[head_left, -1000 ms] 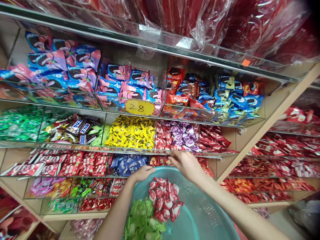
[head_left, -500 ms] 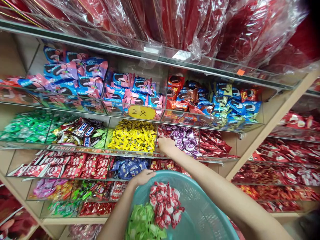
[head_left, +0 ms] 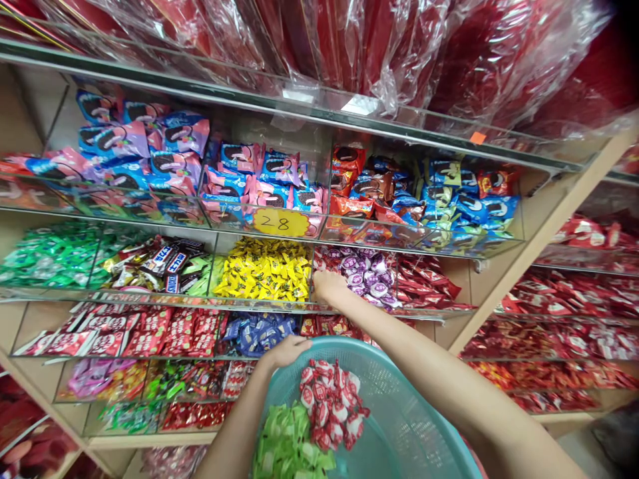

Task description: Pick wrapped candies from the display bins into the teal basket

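My left hand (head_left: pixel 285 350) is closed over the far rim of a teal plastic basket (head_left: pixel 399 426) and holds it up in front of the shelves. A heap of red-and-white wrapped candies (head_left: pixel 330 402) and a heap of light green candies (head_left: pixel 287 442) lie inside the basket. My right hand (head_left: pixel 329 286) reaches into the shelf bin of red-and-white and purple candies (head_left: pixel 364 273), its fingers curled down among the wrappers. What those fingers hold is hidden. The bin of yellow candies (head_left: pixel 267 269) lies just left of that hand.
Clear acrylic bins line the wooden shelves: blue and pink cookie packs (head_left: pixel 164 156) above, a yellow price tag reading 28 (head_left: pixel 280 223), green candies (head_left: pixel 50 256) at left, chocolate bars (head_left: pixel 160 263), red packets (head_left: pixel 424 279) at right. Red goods wrapped in plastic (head_left: pixel 399 46) hang overhead.
My right hand rose from just above the basket rim into the bin of red-and-white and purple candies. My left hand kept its hold on the basket.
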